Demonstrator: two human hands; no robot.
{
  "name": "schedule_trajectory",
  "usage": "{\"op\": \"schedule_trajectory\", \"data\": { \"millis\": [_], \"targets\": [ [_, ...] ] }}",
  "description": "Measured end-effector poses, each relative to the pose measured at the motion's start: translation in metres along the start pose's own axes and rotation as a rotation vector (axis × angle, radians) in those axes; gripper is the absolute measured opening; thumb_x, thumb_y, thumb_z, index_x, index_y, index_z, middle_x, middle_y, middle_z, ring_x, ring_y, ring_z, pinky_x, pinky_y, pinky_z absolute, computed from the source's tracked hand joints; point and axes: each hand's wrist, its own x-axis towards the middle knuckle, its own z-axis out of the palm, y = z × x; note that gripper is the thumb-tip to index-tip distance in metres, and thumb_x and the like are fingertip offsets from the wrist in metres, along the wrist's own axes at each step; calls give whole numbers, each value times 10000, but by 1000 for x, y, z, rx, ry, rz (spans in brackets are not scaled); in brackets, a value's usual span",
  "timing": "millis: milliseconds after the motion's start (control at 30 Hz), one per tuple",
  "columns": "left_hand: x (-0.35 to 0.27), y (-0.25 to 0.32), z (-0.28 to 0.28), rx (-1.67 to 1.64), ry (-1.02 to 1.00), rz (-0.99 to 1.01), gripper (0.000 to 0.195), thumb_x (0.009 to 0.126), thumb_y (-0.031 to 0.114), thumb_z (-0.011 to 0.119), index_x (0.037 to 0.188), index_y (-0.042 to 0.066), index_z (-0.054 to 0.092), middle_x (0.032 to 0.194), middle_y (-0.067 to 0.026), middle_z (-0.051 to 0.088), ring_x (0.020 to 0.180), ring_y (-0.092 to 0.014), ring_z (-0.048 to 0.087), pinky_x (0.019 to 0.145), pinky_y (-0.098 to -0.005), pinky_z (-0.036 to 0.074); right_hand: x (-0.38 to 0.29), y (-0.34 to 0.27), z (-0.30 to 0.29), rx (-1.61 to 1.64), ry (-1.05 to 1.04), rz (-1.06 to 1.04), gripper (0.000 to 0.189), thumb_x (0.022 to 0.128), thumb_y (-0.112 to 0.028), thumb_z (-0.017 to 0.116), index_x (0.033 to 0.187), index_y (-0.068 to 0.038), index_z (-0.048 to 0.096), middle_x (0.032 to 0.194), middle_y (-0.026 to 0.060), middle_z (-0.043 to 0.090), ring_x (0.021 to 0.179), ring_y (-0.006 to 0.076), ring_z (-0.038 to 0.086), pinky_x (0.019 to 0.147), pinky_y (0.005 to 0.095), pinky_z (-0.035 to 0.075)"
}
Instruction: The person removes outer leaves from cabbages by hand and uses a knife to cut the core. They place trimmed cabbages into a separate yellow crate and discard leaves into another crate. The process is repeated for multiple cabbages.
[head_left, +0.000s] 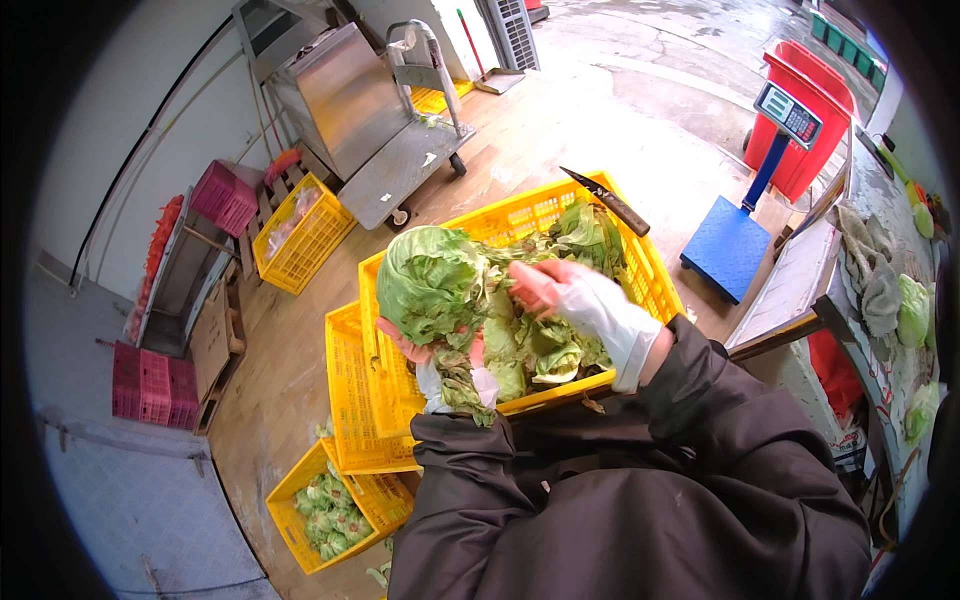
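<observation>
My gloved left hand (427, 375) supports a green lettuce head (424, 281) from below, and a wilted leaf (465, 382) droops over that wrist. On the lettuce's right side, my gloved right hand (581, 296) has its fingers bent close to the browned outer leaves. Blur hides whether a leaf is pinched between them. Beneath both hands is a yellow plastic crate (652, 277) filled with limp, browning lettuce leaves (589, 232). Across the crate's far right corner rests a knife (611, 201) with a dark blade and a wooden handle.
Another yellow crate (345, 390) sits under the left side, and a lower one (289, 525) holds several trimmed lettuces (330, 517). A platform trolley (397, 176) stands beyond. To the right are a blue platform scale (727, 244), a red bin (787, 150) and a cluttered worktop (885, 367).
</observation>
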Motion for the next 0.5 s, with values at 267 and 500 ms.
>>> {"op": "schedule_trajectory", "data": {
  "millis": [267, 500],
  "targets": [
    [2, 1, -2, 351, 161, 384, 699, 951, 606, 498, 1436, 106, 442, 1355, -143, 582, 1094, -281, 660, 916, -476, 576, 7, 2, 60, 698, -209, -255, 678, 983, -231, 624, 1540, -88, 265, 1187, 52, 585, 933, 131, 577, 790, 304, 515],
    [-16, 16, 0, 84, 91, -31, 831, 849, 760, 524, 1487, 233, 445, 1526, -67, 440, 1368, -352, 445, 1028, -602, 454, 26, 18, 61, -90, 243, -662, 467, 863, 27, 513, 1328, -21, 508, 949, 172, 633, 807, 293, 607, 727, 392, 505]
  ]
}}
